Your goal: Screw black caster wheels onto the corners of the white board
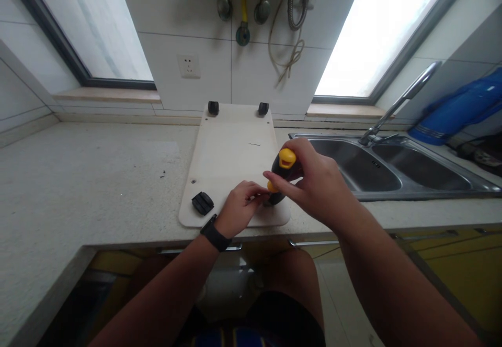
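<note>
A white board [235,143] with rounded corners lies flat on the counter. My right hand [314,179] is closed round the handle of a yellow and black screwdriver [287,157], held upright over the board's near right corner. My left hand [243,205] pinches at the tool's lower end, beside a dark part there; its fingertips are partly hidden, so I cannot make out what they hold. One loose-looking black foot [203,203] sits tilted at the near left corner. Two more black feet, the left [213,108] and the right [263,109], stand at the far corners.
The stone-like counter [98,179] runs to the left. A steel double sink [353,166] with a tall faucet [403,98] lies right of the board. Behind, hoses and a socket [189,67] are on the tiled wall. Blue fabric [458,109] rests at the far right.
</note>
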Action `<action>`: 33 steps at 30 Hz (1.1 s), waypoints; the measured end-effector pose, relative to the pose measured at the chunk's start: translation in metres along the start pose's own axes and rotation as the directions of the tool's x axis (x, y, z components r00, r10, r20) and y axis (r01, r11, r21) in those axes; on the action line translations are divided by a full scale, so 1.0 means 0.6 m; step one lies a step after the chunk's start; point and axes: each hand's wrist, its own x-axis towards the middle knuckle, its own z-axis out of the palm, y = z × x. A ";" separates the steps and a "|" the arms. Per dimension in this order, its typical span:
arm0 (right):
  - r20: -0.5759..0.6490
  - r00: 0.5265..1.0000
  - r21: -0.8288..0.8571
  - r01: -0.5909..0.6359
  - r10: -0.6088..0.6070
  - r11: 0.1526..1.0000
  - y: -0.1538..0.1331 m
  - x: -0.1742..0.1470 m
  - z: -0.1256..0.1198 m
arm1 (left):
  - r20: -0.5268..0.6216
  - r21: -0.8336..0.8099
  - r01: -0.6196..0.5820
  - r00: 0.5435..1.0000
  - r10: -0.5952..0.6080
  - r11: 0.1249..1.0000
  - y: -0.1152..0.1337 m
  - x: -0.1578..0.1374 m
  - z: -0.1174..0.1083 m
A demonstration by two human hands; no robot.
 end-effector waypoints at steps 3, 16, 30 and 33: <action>0.160 0.979 0.181 0.097 -0.126 0.979 0.013 0.005 -0.018 | 0.009 0.013 0.015 1.000 -0.015 1.000 0.006 0.001 -0.001; -0.004 0.995 0.052 0.102 -0.102 0.993 -0.002 0.001 -0.016 | -0.017 0.010 0.031 0.999 -0.031 0.999 0.000 0.000 0.001; 0.165 0.972 0.180 0.140 -0.170 0.974 0.008 -0.007 -0.029 | 0.016 0.012 0.010 1.000 -0.010 1.000 0.003 0.000 -0.001; 0.276 0.928 0.346 0.147 -0.250 0.927 0.024 -0.004 -0.047 | 0.005 0.022 0.039 0.999 -0.039 0.999 0.006 0.000 -0.001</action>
